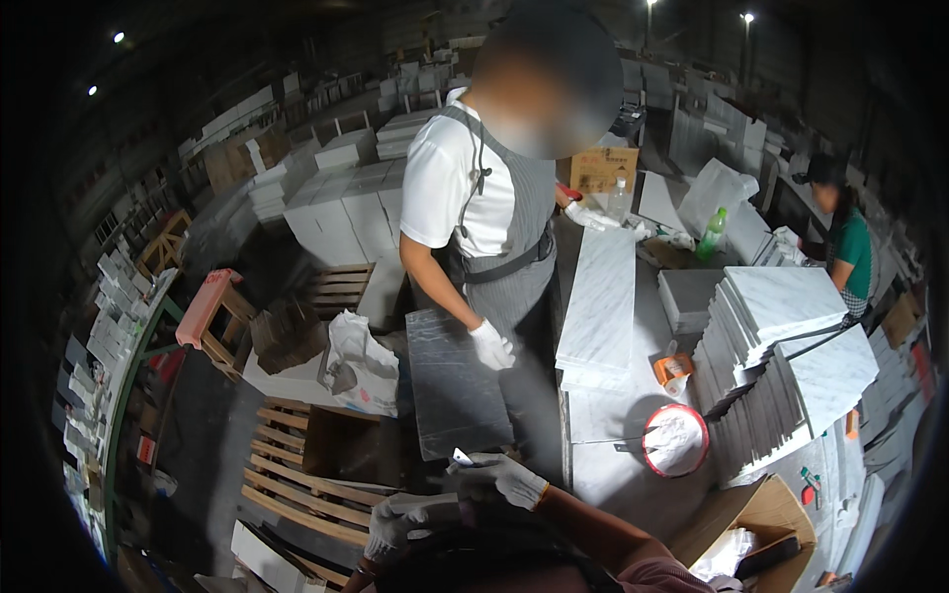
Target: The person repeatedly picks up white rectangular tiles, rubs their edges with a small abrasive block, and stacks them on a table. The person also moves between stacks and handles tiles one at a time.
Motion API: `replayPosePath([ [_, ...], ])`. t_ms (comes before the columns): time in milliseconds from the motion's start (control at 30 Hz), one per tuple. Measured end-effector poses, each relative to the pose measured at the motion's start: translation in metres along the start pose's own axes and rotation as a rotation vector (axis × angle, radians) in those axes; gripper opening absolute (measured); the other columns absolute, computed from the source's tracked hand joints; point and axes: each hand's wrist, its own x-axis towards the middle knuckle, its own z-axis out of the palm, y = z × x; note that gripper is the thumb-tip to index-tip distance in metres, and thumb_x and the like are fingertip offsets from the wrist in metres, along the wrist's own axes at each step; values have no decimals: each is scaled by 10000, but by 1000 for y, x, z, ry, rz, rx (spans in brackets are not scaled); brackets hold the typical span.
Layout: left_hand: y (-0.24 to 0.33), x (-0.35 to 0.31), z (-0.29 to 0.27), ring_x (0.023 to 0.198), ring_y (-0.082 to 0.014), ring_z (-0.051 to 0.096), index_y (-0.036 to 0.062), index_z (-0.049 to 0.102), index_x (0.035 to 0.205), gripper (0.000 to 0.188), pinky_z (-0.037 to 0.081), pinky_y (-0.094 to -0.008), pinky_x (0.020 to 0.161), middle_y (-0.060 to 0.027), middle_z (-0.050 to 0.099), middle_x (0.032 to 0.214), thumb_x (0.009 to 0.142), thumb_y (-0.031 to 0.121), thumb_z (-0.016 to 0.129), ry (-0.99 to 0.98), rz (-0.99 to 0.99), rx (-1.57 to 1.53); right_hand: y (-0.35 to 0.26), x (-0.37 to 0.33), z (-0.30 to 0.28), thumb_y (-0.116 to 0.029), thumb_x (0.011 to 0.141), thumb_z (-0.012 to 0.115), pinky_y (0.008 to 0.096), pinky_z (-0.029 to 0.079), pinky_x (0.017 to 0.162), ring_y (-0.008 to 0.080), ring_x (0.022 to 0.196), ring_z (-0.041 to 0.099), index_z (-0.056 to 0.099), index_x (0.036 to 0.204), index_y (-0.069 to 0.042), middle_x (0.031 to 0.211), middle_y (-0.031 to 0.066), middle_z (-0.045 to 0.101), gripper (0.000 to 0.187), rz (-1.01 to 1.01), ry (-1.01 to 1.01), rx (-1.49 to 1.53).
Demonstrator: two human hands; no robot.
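Note:
My right hand (509, 482), in a white knit glove, is closed on a small blade tool (462, 457) with a pale, pointed tip; its handle is hidden in the fingers. Lower and to the left is my left hand (392, 526), also gloved. Its fingers are dim and blurred, so whether they grip anything is unclear. Just beyond my hands stands a dark grey slab (457, 390), tilted. A co-worker (504, 188) in a striped apron faces the bench, one gloved hand (491, 346) hanging beside that slab, the other (590, 215) at the bench's far end.
On the bench lie long marbled slabs (598, 306), a red-rimmed tub of white powder (676, 441), an orange container (673, 374) and stacked tiles (781, 301). An open carton (751, 524) is at near right, a wooden pallet (297, 474) at left. Another person (848, 242) stands far right.

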Motion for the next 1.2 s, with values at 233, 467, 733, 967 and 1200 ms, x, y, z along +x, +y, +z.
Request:
replayPosePath([
  [233, 0, 10, -1, 828, -155, 657, -18, 673, 995, 235, 515, -304, 732, -91, 715, 892, 858, 171, 696, -55, 107, 168, 6, 3, -6, -125, 883, 698, 239, 451, 840, 99, 927, 603, 661, 1136, -14, 1027, 22, 662, 279, -16, -25, -1],
  [467, 12, 10, 7, 809, -140, 653, -12, 692, 999, 267, 531, -282, 727, -72, 711, 877, 838, 195, 742, -52, 64, 58, 7, 1, -7, -192, 913, 657, 203, 432, 670, 49, 788, 569, 622, 1226, -51, 911, -19, 603, 344, 40, -12, -162],
  [733, 5, 13, 2, 820, -124, 645, -12, 683, 1015, 291, 525, -275, 728, -67, 710, 894, 857, 230, 723, -103, 86, 154, 17, 7, -5, -87, 928, 586, 300, 394, 1047, 238, 1256, 510, 590, 1291, -51, 1325, 119, 557, 365, -6, -38, -333],
  [967, -4, 25, 0, 832, -111, 638, 1, 679, 1032, 256, 528, -284, 744, -61, 708, 908, 861, 185, 729, -211, 173, 389, 33, 15, -13, -170, 929, 601, 315, 393, 1052, 233, 1243, 518, 592, 1288, -37, 1315, 121, 562, 383, -72, -73, -268],
  [1200, -5, 29, 3, 816, -120, 652, 24, 704, 995, 258, 516, -287, 712, -47, 719, 904, 831, 221, 737, -132, 56, 115, 30, 12, -9, -93, 936, 571, 299, 448, 983, 229, 1184, 551, 598, 1253, -27, 1270, 121, 570, 325, -157, -68, -364],
])
